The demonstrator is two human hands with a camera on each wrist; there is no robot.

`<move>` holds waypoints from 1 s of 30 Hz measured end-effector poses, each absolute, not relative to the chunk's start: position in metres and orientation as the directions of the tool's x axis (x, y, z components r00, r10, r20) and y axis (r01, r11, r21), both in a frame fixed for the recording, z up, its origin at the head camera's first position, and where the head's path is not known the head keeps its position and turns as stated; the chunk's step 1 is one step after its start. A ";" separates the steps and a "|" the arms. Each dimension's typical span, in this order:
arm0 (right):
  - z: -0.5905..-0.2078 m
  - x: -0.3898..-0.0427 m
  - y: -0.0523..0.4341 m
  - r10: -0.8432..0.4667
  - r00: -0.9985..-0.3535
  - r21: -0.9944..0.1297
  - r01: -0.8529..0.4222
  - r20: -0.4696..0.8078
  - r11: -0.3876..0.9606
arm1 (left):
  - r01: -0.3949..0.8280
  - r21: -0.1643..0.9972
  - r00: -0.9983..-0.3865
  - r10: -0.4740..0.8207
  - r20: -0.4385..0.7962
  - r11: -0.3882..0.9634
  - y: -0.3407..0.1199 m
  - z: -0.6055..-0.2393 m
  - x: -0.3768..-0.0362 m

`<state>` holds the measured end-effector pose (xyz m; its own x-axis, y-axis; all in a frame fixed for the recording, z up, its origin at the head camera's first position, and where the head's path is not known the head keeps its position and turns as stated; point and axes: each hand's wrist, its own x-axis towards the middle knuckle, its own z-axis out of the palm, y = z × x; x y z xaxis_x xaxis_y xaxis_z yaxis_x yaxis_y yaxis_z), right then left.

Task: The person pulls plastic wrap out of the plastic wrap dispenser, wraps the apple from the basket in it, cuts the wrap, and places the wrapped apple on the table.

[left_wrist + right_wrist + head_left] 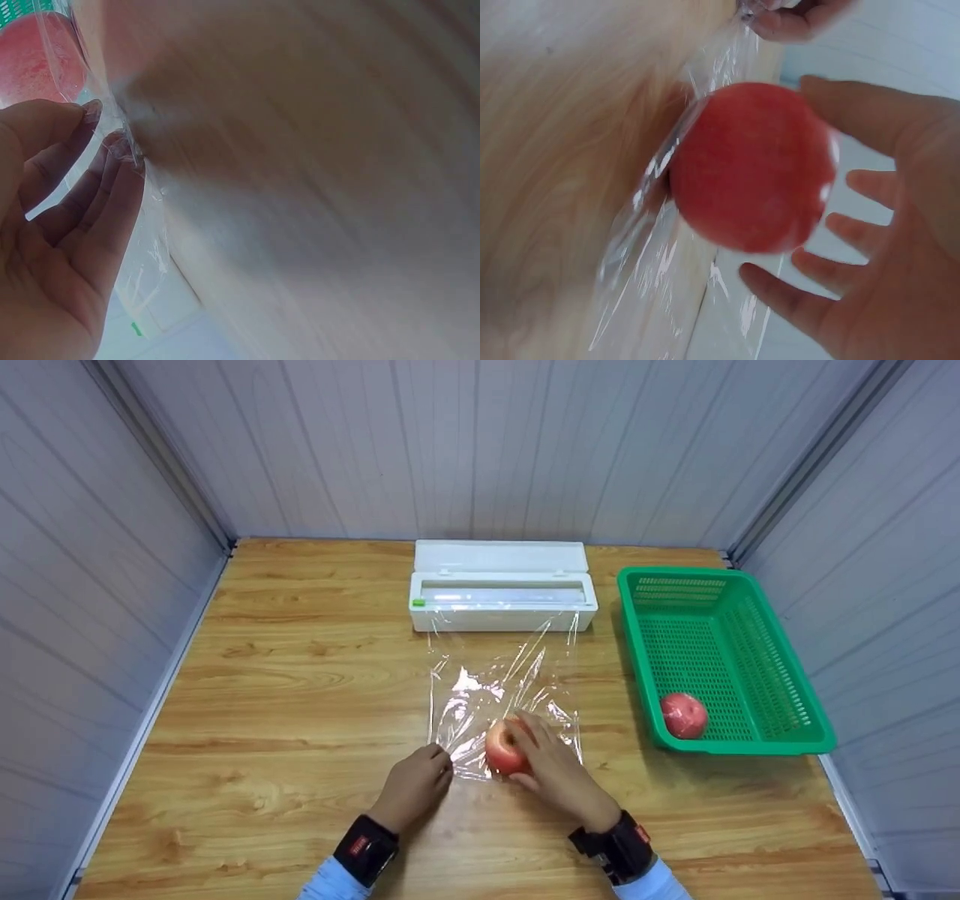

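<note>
- Round red apple [504, 748]: sits on the near end of the film, toward the near edge of the wooden tabletop [285, 682], centre.
- Clear plastic cling film sheet [495, 690]: long axis runs from the white plastic dispenser box [501, 601] at the far edge toward the person.
- Right hand [555, 769]: nearer the apple; spread, relaxed fingers [870, 225] cup its right side.
- Left hand [416, 784]: left of the apple, fingertips [124, 146] pinching the film's near-left corner.
- Green plastic mesh basket [780, 660]: right edge, holding a second red apple [683, 715].
</note>
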<state>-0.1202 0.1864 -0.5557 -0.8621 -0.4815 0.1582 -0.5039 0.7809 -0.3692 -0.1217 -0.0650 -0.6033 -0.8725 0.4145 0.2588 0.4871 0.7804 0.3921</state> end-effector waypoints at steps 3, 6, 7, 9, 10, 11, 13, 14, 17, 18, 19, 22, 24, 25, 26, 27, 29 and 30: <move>-0.558 -0.115 0.206 -0.406 -0.892 -0.425 -0.451 0.197 0.785 | 0.484 0.397 -0.875 0.412 0.255 0.780 -0.065 -0.604 -0.121; -0.564 -0.107 0.227 -0.340 -0.924 -0.428 -0.382 0.173 0.819 | 0.492 0.397 -0.870 0.415 0.267 0.775 -0.065 -0.603 -0.121; -0.566 -0.105 0.234 -0.326 -0.933 -0.417 -0.359 0.149 0.835 | 0.497 0.397 -0.866 0.417 0.275 0.772 -0.066 -0.603 -0.121; -0.570 -0.100 0.244 -0.325 -0.940 -0.392 -0.339 0.104 0.855 | 0.511 0.392 -0.858 0.423 0.292 0.765 -0.067 -0.602 -0.121; -0.572 -0.098 0.249 -0.325 -0.942 -0.386 -0.331 0.083 0.861 | 0.517 0.389 -0.854 0.425 0.300 0.763 -0.067 -0.601 -0.121; -0.574 -0.096 0.252 -0.328 -0.942 -0.385 -0.329 0.070 0.862 | 0.522 0.388 -0.850 0.428 0.307 0.759 -0.067 -0.601 -0.121; -0.577 -0.093 0.256 -0.336 -0.940 -0.379 -0.331 0.056 0.864 | 0.525 0.388 -0.848 0.428 0.314 0.757 -0.068 -0.601 -0.121; -0.579 -0.092 0.257 -0.342 -0.938 -0.374 -0.338 0.057 0.864 | 0.525 0.388 -0.848 0.426 0.315 0.758 -0.069 -0.602 -0.120; -0.585 -0.092 0.258 -0.366 -0.927 -0.341 -0.373 0.087 0.863 | 0.516 0.391 -0.853 0.417 0.313 0.762 -0.069 -0.602 -0.120; -0.586 -0.092 0.257 -0.374 -0.922 -0.321 -0.387 0.102 0.864 | 0.513 0.393 -0.855 0.415 0.310 0.764 -0.069 -0.603 -0.120; -0.588 -0.093 0.257 -0.382 -0.916 -0.306 -0.400 0.119 0.864 | 0.509 0.395 -0.858 0.412 0.306 0.765 -0.069 -0.603 -0.120; -0.591 -0.097 0.256 -0.405 -0.898 -0.260 -0.438 0.170 0.861 | 0.503 0.402 -0.862 0.413 0.294 0.765 -0.068 -0.603 -0.120; -0.592 -0.099 0.256 -0.423 -0.884 -0.233 -0.461 0.198 0.856 | 0.500 0.407 -0.864 0.414 0.284 0.764 -0.067 -0.603 -0.120; -0.593 -0.100 0.256 -0.431 -0.878 -0.229 -0.472 0.207 0.851 | 0.499 0.409 -0.865 0.415 0.281 0.764 -0.067 -0.602 -0.120; -0.593 -0.101 0.257 -0.440 -0.872 -0.226 -0.483 0.216 0.846 | 0.501 0.409 -0.864 0.417 0.280 0.763 -0.067 -0.602 -0.120; -0.593 -0.102 0.258 -0.448 -0.866 -0.224 -0.493 0.224 0.841 | 0.501 0.410 -0.865 0.419 0.277 0.762 -0.067 -0.602 -0.120; -0.593 -0.103 0.259 -0.459 -0.858 -0.229 -0.507 0.231 0.831 | 0.499 0.412 -0.866 0.421 0.269 0.763 -0.068 -0.602 -0.120; -0.593 -0.103 0.260 -0.463 -0.856 -0.237 -0.511 0.231 0.826 | 0.498 0.413 -0.867 0.423 0.264 0.762 -0.068 -0.602 -0.120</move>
<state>-0.1027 0.2600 -0.5928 -0.8555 -0.4633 0.2313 -0.5113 0.8261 -0.2367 -0.1203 -0.0681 -0.6017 -0.8665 0.4233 0.2645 0.4985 0.7620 0.4133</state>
